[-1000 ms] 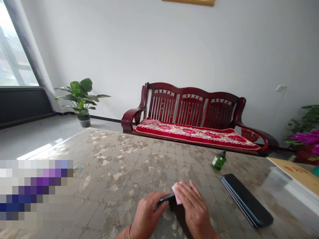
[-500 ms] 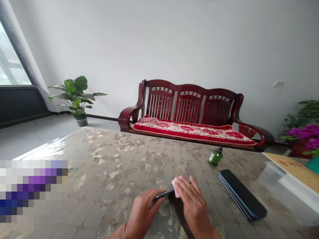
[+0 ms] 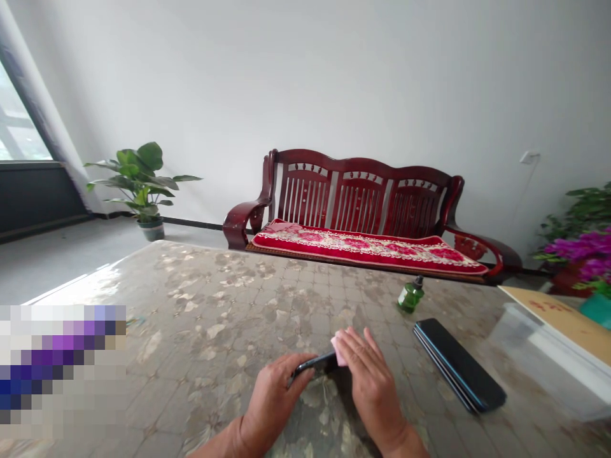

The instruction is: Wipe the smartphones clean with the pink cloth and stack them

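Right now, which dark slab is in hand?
The dark slab in the left hand, by the pink cloth; the stacked slabs lie on the table.

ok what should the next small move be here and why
Probably slide the small pink cloth under the right hand toward the left hand: the left hand grips one end of the thin, dark, flat device, and the stretch between the hands shows uncovered.

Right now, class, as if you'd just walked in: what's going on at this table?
A person sits or stands at a patterned table. The left hand grips one end of a dark phone, and the right hand holds a pink cloth against it. To the right, a green bottle stands upright, and what looks like a stack of phones lies nearer.
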`<state>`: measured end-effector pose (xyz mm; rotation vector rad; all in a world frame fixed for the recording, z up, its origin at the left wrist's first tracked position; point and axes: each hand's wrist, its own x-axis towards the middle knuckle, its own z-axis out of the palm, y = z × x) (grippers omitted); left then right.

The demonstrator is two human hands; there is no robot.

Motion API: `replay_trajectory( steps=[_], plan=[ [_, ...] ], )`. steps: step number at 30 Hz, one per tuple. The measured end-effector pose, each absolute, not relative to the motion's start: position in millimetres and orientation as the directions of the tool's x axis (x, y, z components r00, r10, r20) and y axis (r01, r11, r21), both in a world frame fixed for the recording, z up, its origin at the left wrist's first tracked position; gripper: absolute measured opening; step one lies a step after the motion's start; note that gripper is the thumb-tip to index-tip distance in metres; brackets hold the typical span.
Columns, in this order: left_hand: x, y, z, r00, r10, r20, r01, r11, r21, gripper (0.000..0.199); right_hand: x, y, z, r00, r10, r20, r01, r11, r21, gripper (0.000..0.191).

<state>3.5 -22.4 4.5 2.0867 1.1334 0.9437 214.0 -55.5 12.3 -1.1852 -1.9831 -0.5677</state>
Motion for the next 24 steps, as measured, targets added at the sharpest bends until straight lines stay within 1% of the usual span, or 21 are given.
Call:
replay_trajectory(
  steps=[2,4,9,11,16,18,20,24],
  plan=[
    [4.0,-21.8,5.3,0.383,0.878,0.285,0.470,-0.452,0.758,0.021,224.2,-52.2,9.3,-0.232,0.556,0.798,0.900,0.435,-0.041,0.044],
    [4.5,-21.7,4.0,0.385,0.879,0.281,0.472,-0.450,0.758,0.021,221.5,-52.3,7.9,-0.226,0.551,0.803,0.898,0.438,-0.048,0.043],
    [4.6,-22.0,-0.4,0.394,0.862,0.320,0.439,-0.482,0.758,0.023,188.4,-60.6,12.5,-0.391,0.527,0.755,0.823,0.568,0.029,0.044],
    [4.2,-21.7,1.7,0.399,0.861,0.315,0.429,-0.479,0.766,0.024,190.1,-60.2,13.2,-0.400,0.532,0.746,0.816,0.578,0.025,0.045],
    [4.2,-19.9,9.5,0.381,0.888,0.259,0.458,-0.424,0.781,0.022,229.4,-49.7,6.5,-0.200,0.563,0.802,0.899,0.430,-0.078,0.045],
    [5.4,-19.2,9.0,0.372,0.890,0.265,0.466,-0.426,0.776,0.022,230.9,-48.9,4.7,-0.184,0.560,0.808,0.906,0.415,-0.081,0.044],
    [6.9,-18.7,6.6,0.373,0.882,0.287,0.455,-0.444,0.772,0.021,217.4,-52.2,5.5,-0.239,0.563,0.791,0.891,0.451,-0.051,0.046],
    [8.4,-18.2,2.5,0.382,0.867,0.321,0.422,-0.473,0.774,0.021,183.5,-60.3,10.8,-0.429,0.566,0.704,0.820,0.572,0.039,0.047]
  ],
)
